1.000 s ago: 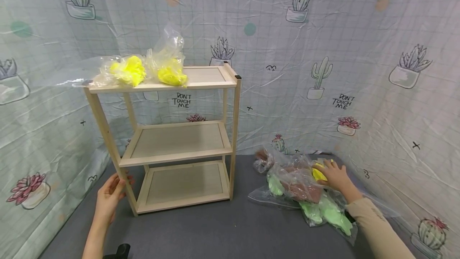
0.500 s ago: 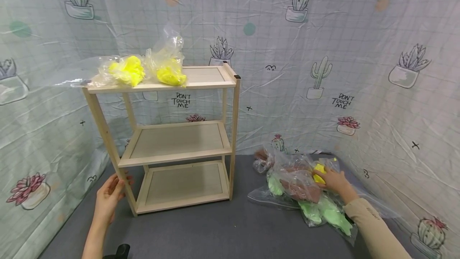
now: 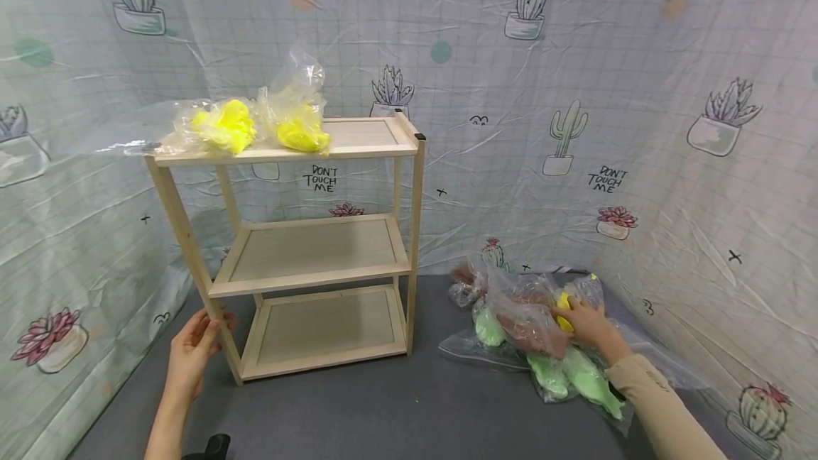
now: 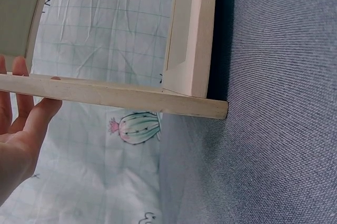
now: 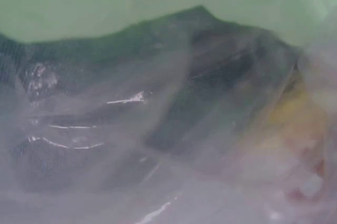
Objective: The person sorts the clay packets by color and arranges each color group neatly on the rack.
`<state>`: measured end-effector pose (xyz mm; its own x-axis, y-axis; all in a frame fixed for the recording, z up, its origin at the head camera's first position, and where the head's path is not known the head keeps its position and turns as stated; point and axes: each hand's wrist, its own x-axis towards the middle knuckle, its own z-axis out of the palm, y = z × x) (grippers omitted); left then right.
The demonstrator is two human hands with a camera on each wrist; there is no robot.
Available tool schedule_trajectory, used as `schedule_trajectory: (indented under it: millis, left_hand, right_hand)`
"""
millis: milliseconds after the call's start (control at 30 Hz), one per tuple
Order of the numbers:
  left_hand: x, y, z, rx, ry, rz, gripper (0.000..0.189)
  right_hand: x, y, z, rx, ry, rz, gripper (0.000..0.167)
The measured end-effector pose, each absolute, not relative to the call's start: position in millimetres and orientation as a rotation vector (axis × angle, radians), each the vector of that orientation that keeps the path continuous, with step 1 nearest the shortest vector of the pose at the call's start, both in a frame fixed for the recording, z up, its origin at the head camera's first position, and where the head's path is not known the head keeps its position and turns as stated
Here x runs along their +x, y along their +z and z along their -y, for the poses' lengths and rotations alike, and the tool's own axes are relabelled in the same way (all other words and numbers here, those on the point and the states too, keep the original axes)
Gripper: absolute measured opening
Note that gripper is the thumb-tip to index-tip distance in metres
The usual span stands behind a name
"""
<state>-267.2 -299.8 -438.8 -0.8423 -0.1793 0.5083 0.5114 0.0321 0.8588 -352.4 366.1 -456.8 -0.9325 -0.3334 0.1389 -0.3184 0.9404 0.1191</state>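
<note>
A wooden three-tier shelf (image 3: 313,281) stands on the left of the dark grey surface. My left hand (image 3: 192,346) grips its front left post (image 3: 214,311); in the left wrist view the thumb and fingers lie on opposite sides of that post (image 4: 116,93). At the right, my right hand (image 3: 589,325) holds a clear plastic bag with a yellow lump (image 3: 563,309) in it, in a pile of bags. Its fingertips are partly hidden. Plastic film covers most of the right wrist view, with a green lump (image 5: 95,2) above and a blurred yellow patch (image 5: 295,105).
Two bags with yellow lumps (image 3: 231,125) (image 3: 300,132) sit on the top tier. Bags with reddish-brown lumps (image 3: 533,336) and green lumps (image 3: 591,385) crowd the right side. A cactus-print sheet (image 3: 473,91) surrounds the surface (image 3: 358,410).
My right hand has shifted slightly left and its fingers have closed on the yellow lump's bag, which has turned a little. The left hand keeps its place on the post.
</note>
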Motion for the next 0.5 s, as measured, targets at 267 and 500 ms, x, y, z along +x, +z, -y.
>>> schedule_trajectory:
  millis: [267,500]
  left_hand:
    - [-288.5,-467.1,321.3,-0.482,-1.907,1.779,0.036]
    - [-261.0,-430.3,295.3,-0.342,-1.868,1.827,0.031]
  right_hand:
    - [-352.7,-452.5,-365.9,0.598,-0.227,2.760,0.044]
    - [-354.5,-442.9,-367.9,0.635,-0.239,2.704,0.037]
